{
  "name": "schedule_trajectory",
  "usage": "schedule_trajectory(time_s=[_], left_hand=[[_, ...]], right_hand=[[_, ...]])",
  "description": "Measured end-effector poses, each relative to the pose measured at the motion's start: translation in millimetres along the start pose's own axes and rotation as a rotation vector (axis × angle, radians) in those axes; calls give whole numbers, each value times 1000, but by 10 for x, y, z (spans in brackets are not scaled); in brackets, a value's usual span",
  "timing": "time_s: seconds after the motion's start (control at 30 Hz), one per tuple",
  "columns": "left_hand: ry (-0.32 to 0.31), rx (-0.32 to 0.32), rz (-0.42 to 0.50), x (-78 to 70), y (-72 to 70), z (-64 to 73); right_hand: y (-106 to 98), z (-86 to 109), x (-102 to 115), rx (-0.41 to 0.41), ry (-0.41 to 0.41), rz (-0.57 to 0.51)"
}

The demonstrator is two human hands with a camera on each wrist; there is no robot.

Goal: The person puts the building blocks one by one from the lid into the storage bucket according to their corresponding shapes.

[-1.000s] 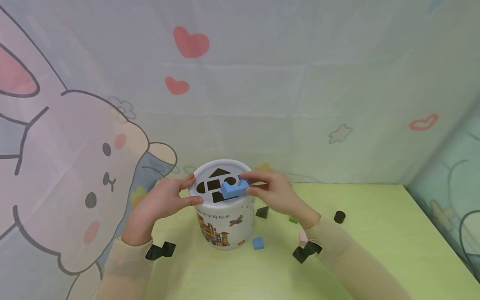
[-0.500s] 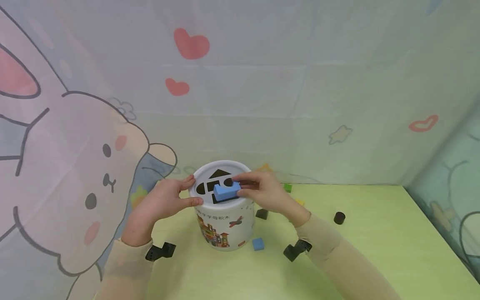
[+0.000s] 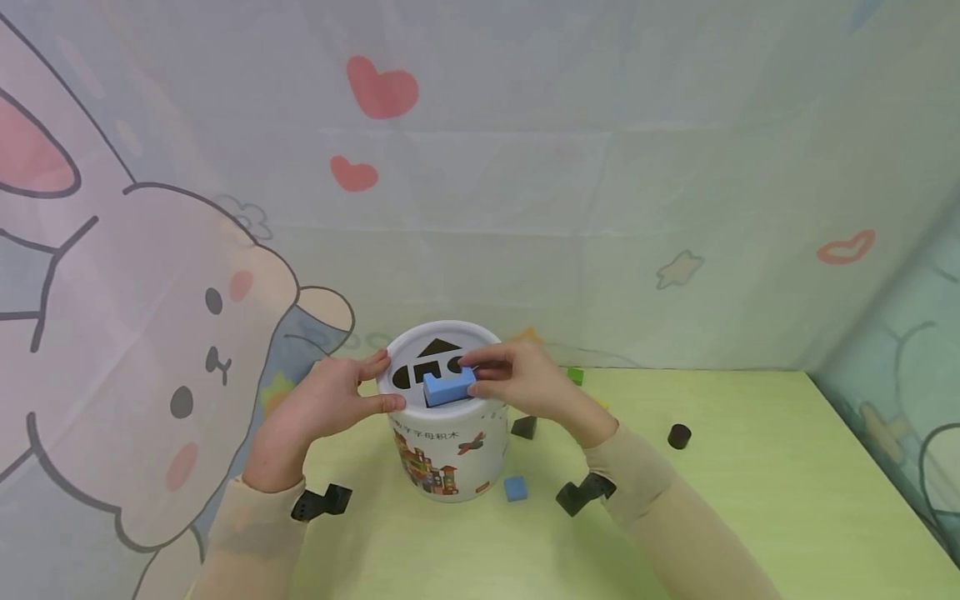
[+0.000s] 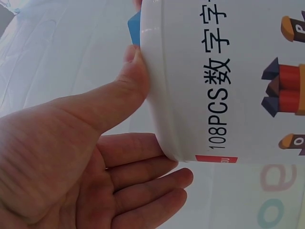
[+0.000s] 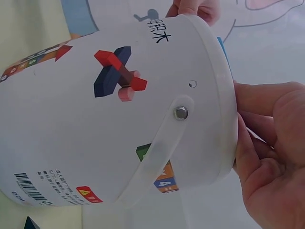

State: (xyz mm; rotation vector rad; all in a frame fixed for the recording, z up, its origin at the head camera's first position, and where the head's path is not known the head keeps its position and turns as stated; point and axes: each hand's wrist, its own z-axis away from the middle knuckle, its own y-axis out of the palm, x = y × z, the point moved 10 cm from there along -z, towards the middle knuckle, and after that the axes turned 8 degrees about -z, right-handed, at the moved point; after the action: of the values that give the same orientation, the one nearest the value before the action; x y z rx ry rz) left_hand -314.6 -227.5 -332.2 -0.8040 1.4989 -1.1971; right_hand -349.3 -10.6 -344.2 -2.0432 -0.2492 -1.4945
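Observation:
A white bucket point(image 3: 450, 458) with printed toy-block pictures stands on the table, its white lid point(image 3: 399, 343) cut with dark shaped holes. My left hand point(image 3: 333, 396) holds the lid's left edge; in the left wrist view its thumb point(image 4: 131, 76) presses the rim and its fingers lie along the side. Between thumb and fingers, my right hand point(image 3: 528, 382) pinches a blue block point(image 3: 448, 388) with a notched top. The block sits lengthwise over the rectangular hole at the lid's front, covering most of it. From the right wrist view, only a blue sliver shows beyond the rim.
On the green table point(image 3: 750, 492), a small blue block point(image 3: 515, 488) lies right of the bucket's base and a dark block point(image 3: 525, 427) beside it. Farther right is a black cylinder point(image 3: 678, 436). A green block point(image 3: 575, 376) lies at the back edge, before a printed cloth point(image 3: 480, 250).
My right hand has moved left and slightly down with the blue block, bringing it from above the lid's right part onto the front hole. My left hand has stayed put.

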Motion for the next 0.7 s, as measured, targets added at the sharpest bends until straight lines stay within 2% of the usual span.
schedule_trajectory(time_s=[0.33,0.7], left_hand=[[16,-15,-7,-28,6,-23],[11,-18,-9,-6,-4,4]], right_hand=[[3,25,36,16,6,28],[38,18,83,32,-58,69]])
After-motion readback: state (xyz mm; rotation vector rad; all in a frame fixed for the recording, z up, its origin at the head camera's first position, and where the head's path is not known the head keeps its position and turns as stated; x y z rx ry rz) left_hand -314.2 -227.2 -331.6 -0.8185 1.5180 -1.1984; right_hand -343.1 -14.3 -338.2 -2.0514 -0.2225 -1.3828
